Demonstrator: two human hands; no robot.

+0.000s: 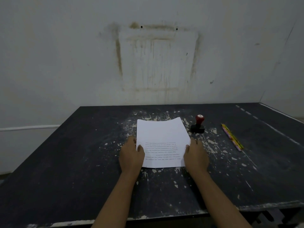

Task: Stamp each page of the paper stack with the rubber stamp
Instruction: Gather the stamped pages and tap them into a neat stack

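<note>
A white paper stack (pixel 162 137) lies in the middle of the black table (pixel 65 162), its printed text upside down to me and its far edge curled up slightly. My left hand (pixel 131 155) grips the stack's left edge with the thumb on top. On the opposite edge, my right hand (pixel 195 156) holds it the same way. The rubber stamp (pixel 198 124), with a red knob handle and a black base, stands upright on the table just right of the stack's far corner. Neither hand touches it.
Two or three coloured pencils (pixel 232 137) lie together on the right part of the table. The tabletop is scuffed with pale paint chips. A stained white wall (pixel 156 63) rises right behind the table's far edge, and a side wall meets it at the right.
</note>
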